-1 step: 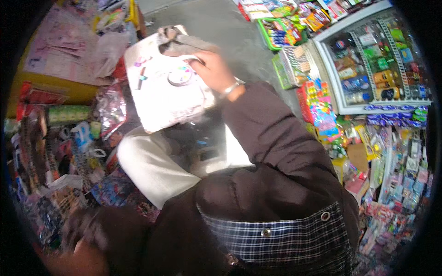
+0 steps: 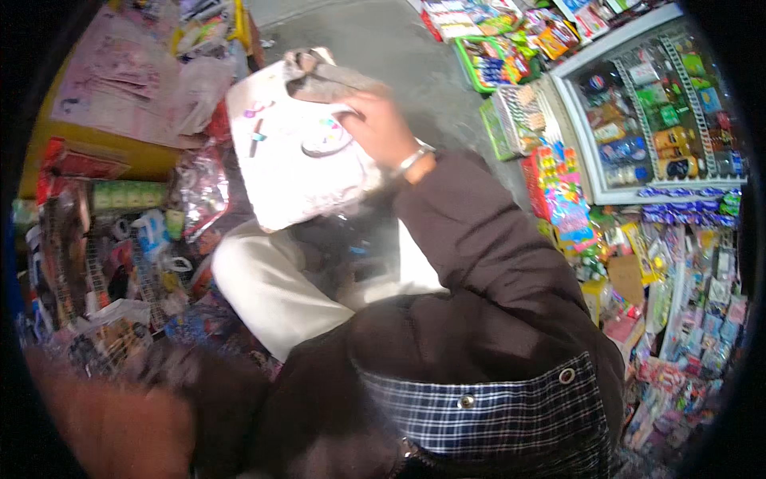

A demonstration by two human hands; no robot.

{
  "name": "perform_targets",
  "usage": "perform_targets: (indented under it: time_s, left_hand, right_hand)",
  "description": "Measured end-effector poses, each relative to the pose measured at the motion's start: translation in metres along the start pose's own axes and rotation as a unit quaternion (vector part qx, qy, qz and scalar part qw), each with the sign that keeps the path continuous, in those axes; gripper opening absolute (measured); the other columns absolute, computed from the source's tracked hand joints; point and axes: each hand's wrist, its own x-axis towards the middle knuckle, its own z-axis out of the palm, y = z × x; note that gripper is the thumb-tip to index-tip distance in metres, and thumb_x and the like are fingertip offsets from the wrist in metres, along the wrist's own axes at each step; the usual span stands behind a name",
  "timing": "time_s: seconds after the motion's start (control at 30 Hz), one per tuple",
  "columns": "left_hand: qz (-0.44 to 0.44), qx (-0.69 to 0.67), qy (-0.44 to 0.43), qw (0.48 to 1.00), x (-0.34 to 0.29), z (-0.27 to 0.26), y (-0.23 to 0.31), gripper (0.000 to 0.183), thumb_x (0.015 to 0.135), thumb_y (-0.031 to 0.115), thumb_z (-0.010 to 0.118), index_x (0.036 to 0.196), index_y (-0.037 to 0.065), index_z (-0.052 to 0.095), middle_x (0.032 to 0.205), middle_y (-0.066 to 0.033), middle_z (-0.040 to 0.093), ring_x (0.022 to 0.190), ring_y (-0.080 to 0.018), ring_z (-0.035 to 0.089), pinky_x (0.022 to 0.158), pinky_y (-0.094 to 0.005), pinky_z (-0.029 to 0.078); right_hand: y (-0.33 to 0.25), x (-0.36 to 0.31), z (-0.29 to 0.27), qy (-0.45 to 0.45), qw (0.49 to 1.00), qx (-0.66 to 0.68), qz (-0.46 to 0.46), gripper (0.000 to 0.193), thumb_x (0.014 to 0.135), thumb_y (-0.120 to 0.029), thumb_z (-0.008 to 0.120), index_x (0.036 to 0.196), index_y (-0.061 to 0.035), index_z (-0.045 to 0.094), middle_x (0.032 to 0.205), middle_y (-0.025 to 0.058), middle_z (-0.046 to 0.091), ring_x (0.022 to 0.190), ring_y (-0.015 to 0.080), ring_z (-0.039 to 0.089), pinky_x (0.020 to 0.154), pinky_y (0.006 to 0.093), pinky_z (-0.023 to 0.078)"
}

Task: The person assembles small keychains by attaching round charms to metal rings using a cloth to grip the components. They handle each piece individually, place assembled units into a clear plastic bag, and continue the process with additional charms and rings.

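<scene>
My right hand (image 2: pixel 381 132), with a silver bracelet (image 2: pixel 415 161) at its wrist, reaches over the far right part of a bright white flat surface (image 2: pixel 279 188). Its fingers are bent and pressed together beside a round white item (image 2: pixel 321 137) with coloured spots. What sits between the fingertips is not clear. A crumpled grey cloth (image 2: pixel 331 82) lies behind the hand. Left of the round item are a short dark stick-like thing (image 2: pixel 256 137) and a small purple loop (image 2: pixel 254 109). At the lower left my left hand (image 2: pixel 120 423) is smeared by motion, its fingers unreadable, away from the white surface.
Goods crowd the left side, below a yellow-edged shelf of papers (image 2: pixel 120 88). To the right stand a glass-topped case of drink bottles (image 2: pixel 658 112), a green basket of packets (image 2: pixel 495 64) and stacked small packages (image 2: pixel 710 319). Grey floor (image 2: pixel 359 40) shows at the far side.
My left hand has swung a little left and shows larger and more blurred. My right hand stays by the round item; a white band by its fingertips now shows less. The whole view has shifted slightly.
</scene>
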Motion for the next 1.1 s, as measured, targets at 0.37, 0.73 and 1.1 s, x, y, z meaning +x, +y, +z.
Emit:
perform_targets:
  time_s: [0.37,0.73,1.1]
  left_hand:
    - [-0.428,0.018,-0.166,0.889,-0.112,0.051,-0.072,0.023,0.095,0.01,0.051,0.113,-0.003,0.057,0.102,-0.0075,0.062,0.099,-0.0118,0.054,0.087,-0.0269,0.043]
    - [-0.5,-0.193,-0.001,0.845,-0.123,0.043,-0.063,0.024,0.095,0.016,0.051,0.111,-0.001,0.056,0.11,-0.0086,0.058,0.105,-0.0144,0.054,0.093,-0.0284,0.039]
    - [-0.356,0.003,-0.087,0.93,-0.145,0.047,-0.062,0.019,0.089,0.008,0.059,0.106,-0.001,0.059,0.106,-0.0092,0.059,0.099,-0.0161,0.055,0.086,-0.0281,0.043]
  right_hand:
    - [-0.103,-0.027,-0.024,-0.085,0.978,-0.112,-0.153,0.03,0.077,-0.001,0.061,0.105,-0.0075,0.067,0.095,0.0109,0.066,0.085,0.028,0.064,0.07,0.0348,0.052]
    - [-0.131,-0.064,-0.043,-0.231,0.915,0.283,0.172,0.024,0.087,-0.02,0.068,0.101,0.0002,0.065,0.087,-0.0003,0.064,0.074,0.0072,0.057,0.064,0.022,0.049]
    - [-0.131,-0.092,-0.001,-0.141,0.965,0.206,0.077,0.019,0.086,-0.005,0.068,0.103,0.0017,0.064,0.092,0.0008,0.066,0.084,0.0051,0.059,0.073,0.0199,0.048]
